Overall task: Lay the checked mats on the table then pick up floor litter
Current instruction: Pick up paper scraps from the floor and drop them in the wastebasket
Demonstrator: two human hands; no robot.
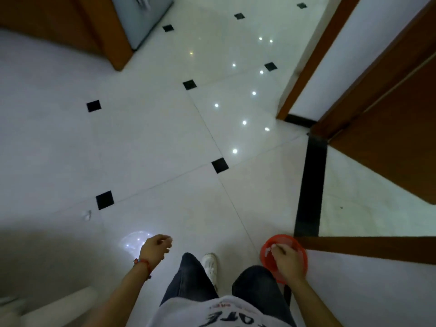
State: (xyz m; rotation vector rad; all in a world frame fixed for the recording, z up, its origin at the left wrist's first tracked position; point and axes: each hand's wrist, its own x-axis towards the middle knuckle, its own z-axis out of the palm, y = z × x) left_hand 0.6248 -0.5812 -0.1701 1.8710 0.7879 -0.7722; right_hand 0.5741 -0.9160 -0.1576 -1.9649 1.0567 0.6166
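Litter (86, 215), a small white scrap, lies on the glossy tiled floor (151, 142) well left of the loosely curled, empty left hand (157, 247), while the right hand (286, 261) pinches white scraps over a red mesh basket (267, 256) holding more white bits.

Left hand (157, 246) hangs forward with fingers loosely curled; right hand (286, 258) reaches down, fingers pinched

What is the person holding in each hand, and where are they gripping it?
The right hand is over a red mesh basket, fingers pinching small white bits above it. The left hand looks empty, fingers loosely curled.
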